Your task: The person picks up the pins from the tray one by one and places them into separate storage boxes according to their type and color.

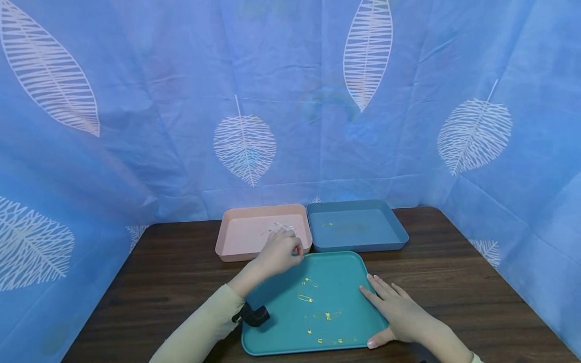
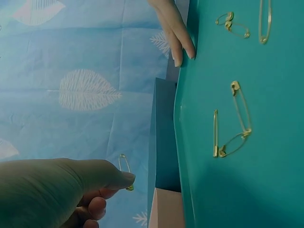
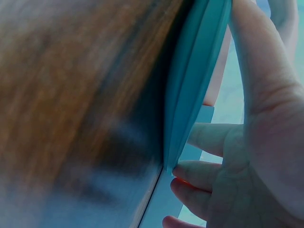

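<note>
My left hand (image 1: 279,252) is above the far left part of the teal tray (image 1: 277,327), close to the front edge of the pink tray (image 1: 240,234). Between its thumb and fingers it pinches a gold safety pin (image 2: 124,164), seen in the left wrist view. Several more gold safety pins (image 1: 305,298) lie scattered on the teal tray, some close together. With fingers spread and fairly straight, my right hand (image 1: 401,312) rests along the right rim of that tray. Silver safety pins (image 1: 285,226) lie in the pink tray, partly hidden behind my left hand.
A blue tray (image 1: 358,237) stands beside the pink one at the back of the dark wooden table (image 1: 172,282), with a gold pin (image 1: 327,224) inside. Behind the table hangs a blue curtain (image 1: 295,151) with white leaf prints. A black strap camera (image 1: 254,315) sits on my left wrist.
</note>
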Action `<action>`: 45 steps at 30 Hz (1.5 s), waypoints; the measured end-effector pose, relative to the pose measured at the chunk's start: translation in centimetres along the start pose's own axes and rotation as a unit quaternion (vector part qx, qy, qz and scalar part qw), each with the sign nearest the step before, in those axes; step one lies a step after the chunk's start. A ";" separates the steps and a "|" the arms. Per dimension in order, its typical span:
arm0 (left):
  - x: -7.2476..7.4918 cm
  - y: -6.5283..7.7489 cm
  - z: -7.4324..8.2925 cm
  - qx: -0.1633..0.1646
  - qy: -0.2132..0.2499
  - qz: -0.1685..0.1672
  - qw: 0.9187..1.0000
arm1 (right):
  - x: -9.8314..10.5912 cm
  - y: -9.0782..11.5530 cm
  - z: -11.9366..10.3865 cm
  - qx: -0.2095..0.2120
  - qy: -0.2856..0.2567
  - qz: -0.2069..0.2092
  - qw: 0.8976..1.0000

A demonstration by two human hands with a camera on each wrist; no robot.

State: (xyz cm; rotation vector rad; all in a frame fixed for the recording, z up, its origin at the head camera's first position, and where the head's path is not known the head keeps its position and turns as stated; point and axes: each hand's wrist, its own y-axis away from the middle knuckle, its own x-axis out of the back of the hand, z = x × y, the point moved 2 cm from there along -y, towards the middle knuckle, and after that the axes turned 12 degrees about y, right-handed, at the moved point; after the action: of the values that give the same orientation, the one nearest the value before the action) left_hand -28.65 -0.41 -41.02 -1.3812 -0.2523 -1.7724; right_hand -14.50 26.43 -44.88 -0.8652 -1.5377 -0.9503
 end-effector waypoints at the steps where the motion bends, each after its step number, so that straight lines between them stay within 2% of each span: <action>1: -0.1 -0.3 0.0 -0.004 -0.002 0.000 1.000 | 0.0 0.0 0.0 -0.001 -0.001 0.000 1.000; 6: -0.6 -1.9 0.1 -0.016 -0.009 -0.001 1.000 | -0.1 -0.1 0.2 -0.007 -0.005 -0.002 1.000; 13: -1.0 -3.9 0.4 -0.013 -0.029 -0.007 0.999 | -0.2 -0.1 0.1 -0.007 -0.003 -0.005 1.000; 20: -1.4 -5.2 0.5 -0.019 -0.051 -0.002 0.999 | -0.1 0.0 -0.1 0.003 0.001 -0.003 1.000; 24: -1.8 -5.9 0.6 -0.018 -0.059 -0.010 0.998 | 0.0 0.0 -0.1 0.002 -0.001 -0.007 1.000; 30: -2.4 -7.2 0.4 0.000 -0.044 -0.024 0.999 | -0.1 0.1 0.0 -0.002 -0.001 -0.008 1.000; 40: -3.7 -9.1 -0.8 0.053 -0.005 -0.020 0.998 | 0.0 0.1 0.0 -0.008 -0.005 -0.015 1.000; 45: -4.0 -10.0 -0.9 0.066 -0.006 -0.020 0.998 | 0.1 0.0 0.1 -0.014 -0.008 -0.018 1.000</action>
State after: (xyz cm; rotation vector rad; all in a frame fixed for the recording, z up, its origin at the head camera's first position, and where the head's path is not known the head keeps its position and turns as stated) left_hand -36.35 7.20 -41.57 -1.3011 -0.4001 -1.7469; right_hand -14.61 26.55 -44.84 -0.8686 -1.5614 -0.9958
